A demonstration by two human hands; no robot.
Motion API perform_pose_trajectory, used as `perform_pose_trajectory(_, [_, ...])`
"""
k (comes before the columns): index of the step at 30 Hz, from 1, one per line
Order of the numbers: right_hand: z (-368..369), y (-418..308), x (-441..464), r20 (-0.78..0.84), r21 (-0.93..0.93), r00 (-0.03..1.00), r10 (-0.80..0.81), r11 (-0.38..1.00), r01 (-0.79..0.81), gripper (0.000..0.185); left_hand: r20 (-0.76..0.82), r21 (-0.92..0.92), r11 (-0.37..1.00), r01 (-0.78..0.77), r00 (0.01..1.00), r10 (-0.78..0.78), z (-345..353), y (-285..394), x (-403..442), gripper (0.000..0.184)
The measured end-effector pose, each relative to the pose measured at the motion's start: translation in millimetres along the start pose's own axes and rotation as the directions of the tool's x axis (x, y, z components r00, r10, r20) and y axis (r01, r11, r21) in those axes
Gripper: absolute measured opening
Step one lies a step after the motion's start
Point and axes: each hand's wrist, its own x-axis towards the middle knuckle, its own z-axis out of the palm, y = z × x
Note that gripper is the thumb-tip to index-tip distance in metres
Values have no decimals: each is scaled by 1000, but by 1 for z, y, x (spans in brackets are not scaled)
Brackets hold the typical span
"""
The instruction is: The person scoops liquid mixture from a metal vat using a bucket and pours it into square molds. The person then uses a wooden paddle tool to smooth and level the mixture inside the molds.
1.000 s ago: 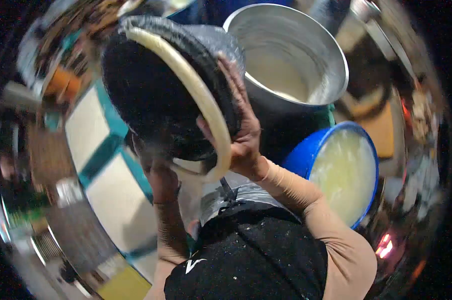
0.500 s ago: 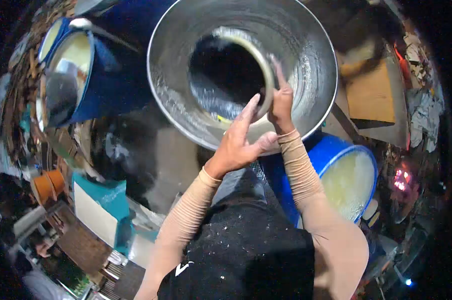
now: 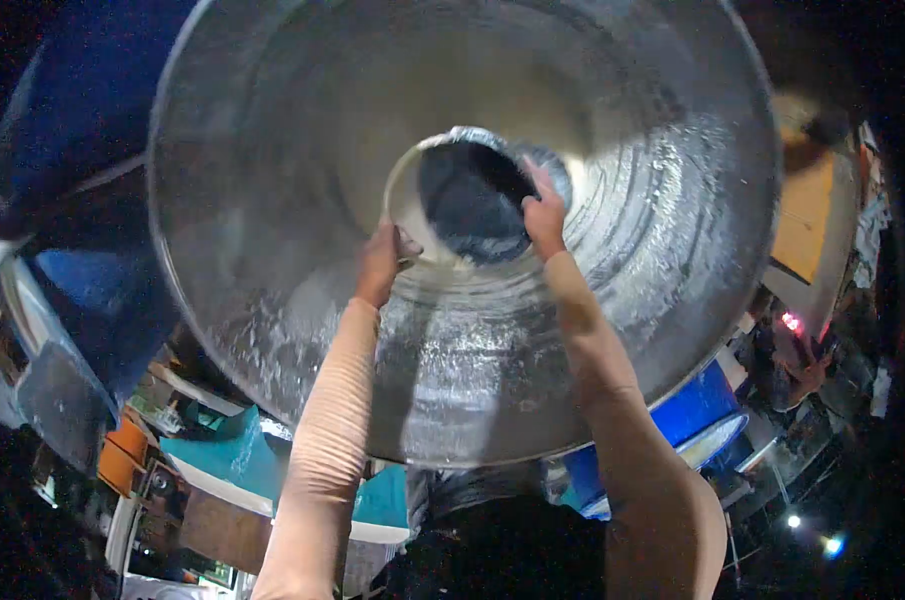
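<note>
Both arms reach down into a large metal pot (image 3: 452, 400) with whitish residue on its inner wall. Between the hands is a round black bucket (image 3: 472, 205) with a pale rim, its dark interior showing, low inside the pot. My left hand (image 3: 382, 262) has its fingers closed on the near left part of the rim. On the right side my right hand (image 3: 544, 220) grips the rim, with fingers along the outside. Pale liquid at the pot's bottom is partly hidden by the bucket.
A blue barrel (image 3: 697, 405) stands at the lower right, near a glowing fire (image 3: 791, 322). Teal-edged containers (image 3: 227, 460) lie at the lower left. Dark blue barrels (image 3: 97, 290) are on the left, and a yellow-brown board (image 3: 805, 220) on the right.
The bucket and both hands have gone down deeper into the pot. My left hand, earlier spread beside the rim, now grips it. The view has moved closer over the pot.
</note>
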Motion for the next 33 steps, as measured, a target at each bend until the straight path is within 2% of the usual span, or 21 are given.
perform_pose_trajectory(1, [5,1,8,-35,-121,995,-93,989,88,70,64,5,1000,22,998,-23,4,0,17,50])
perform_pose_trajectory(2, [10,-7,14,-19,-129,997,-76,989,73,70,60,-2,999,46,997,-45,8,-10,42,50])
perform_pose_trajectory(4, [28,-9,16,-106,-433,978,-180,894,118,69,161,-33,999,23,987,-17,26,-32,88,49])
perform_pose_trajectory(6, [58,10,22,-158,-544,966,-205,834,88,67,146,-39,996,84,986,-78,42,-49,133,47])
perform_pose_trajectory(7, [77,35,26,-179,-647,958,-222,760,55,66,218,-108,985,134,970,-108,47,-66,160,47])
perform_pose_trajectory(8, [95,47,29,-177,-635,961,-211,771,52,66,290,-168,971,168,950,-114,47,-78,182,46])
perform_pose_trajectory(11, [131,88,43,-276,-729,950,-145,676,-109,65,281,-151,955,254,938,-205,62,-101,240,50])
perform_pose_trajectory(12, [138,104,53,-276,-736,951,-140,667,-115,65,290,-151,952,265,933,-213,69,-102,255,50])
perform_pose_trajectory(14, [153,127,66,-403,-710,906,-132,670,-218,64,309,-158,941,299,920,-240,71,-103,270,48])
perform_pose_trajectory(15, [152,135,73,-424,-748,896,-132,608,-264,67,310,-174,938,298,921,-235,76,-95,269,48])
perform_pose_trajectory(17, [147,140,81,-455,-731,881,-129,620,-286,70,195,-33,989,144,971,-135,82,-83,270,47])
perform_pose_trajectory(18, [148,141,86,-492,-702,860,-133,645,-302,72,189,-35,990,137,974,-128,79,-85,274,47])
perform_pose_trajectory(20, [150,142,87,-492,-731,859,-144,604,-317,76,162,-92,995,37,987,-22,71,-90,280,41])
perform_pose_trajectory(21, [150,141,90,-480,-713,869,-118,629,-308,76,163,-91,995,29,987,-14,67,-92,284,41])
perform_pose_trajectory(23, [145,133,95,-437,-655,898,-56,704,-275,73,125,-202,974,101,989,-76,48,-96,286,30])
perform_pose_trajectory(24, [149,131,97,-443,-657,894,-61,701,-277,73,83,-167,983,78,994,-64,31,-109,297,25])
perform_pose_trajectory(26, [168,122,100,-323,-710,945,51,647,-278,70,-1,-51,999,6,1000,-6,-4,-102,298,21])
perform_pose_trajectory(28, [175,92,91,-235,-675,965,113,695,-246,65,-53,-226,974,-2,999,-10,-19,-81,257,24])
perform_pose_trajectory(29, [178,82,90,-230,-657,968,101,717,-231,64,-53,-467,884,18,997,-48,-21,-65,235,29])
perform_pose_trajectory(31, [166,57,83,-158,-575,978,133,793,-201,64,49,-393,919,-35,997,59,-47,-59,195,32])
perform_pose_trajectory(33, [153,51,86,-139,-541,981,134,820,-188,64,42,-338,936,-94,992,115,-49,-35,150,33])
